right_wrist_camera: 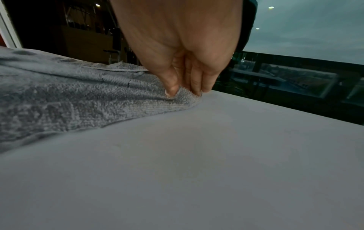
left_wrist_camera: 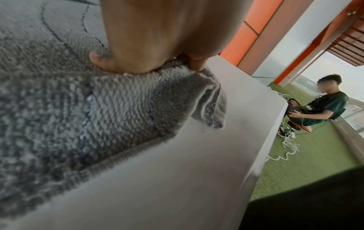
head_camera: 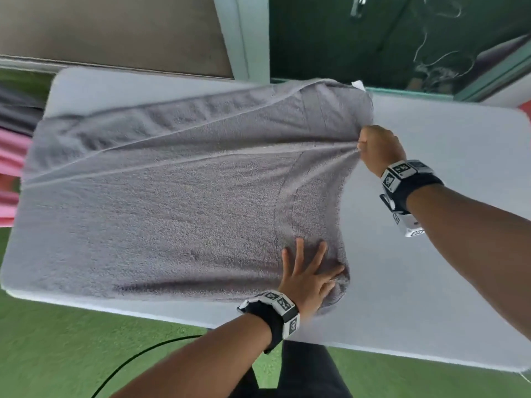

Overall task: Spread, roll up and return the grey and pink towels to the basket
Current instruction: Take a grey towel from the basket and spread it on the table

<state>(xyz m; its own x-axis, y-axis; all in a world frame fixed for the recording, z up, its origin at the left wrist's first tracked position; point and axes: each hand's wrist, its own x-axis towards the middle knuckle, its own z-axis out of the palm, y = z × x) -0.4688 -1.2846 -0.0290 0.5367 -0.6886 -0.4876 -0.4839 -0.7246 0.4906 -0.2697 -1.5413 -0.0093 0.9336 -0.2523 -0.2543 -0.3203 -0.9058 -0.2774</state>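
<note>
Two hands: right [head_camera: 379,150] pinches grey towel [head_camera: 172,202], left [head_camera: 307,278] flat.

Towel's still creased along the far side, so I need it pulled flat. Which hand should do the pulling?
Right. The right hand already pinches the grey towel at its far right edge, where the creases converge. The left hand lies flat with spread fingers on the near corner, better placed to anchor it on the table.

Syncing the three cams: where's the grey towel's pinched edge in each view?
Head: right of centre, pinched by the right hand.
Left wrist: not in view; only the corner under the left hand shows.
Right wrist: centre, between thumb and fingers.
Shared landmark: the grey towel on the white table.
</note>
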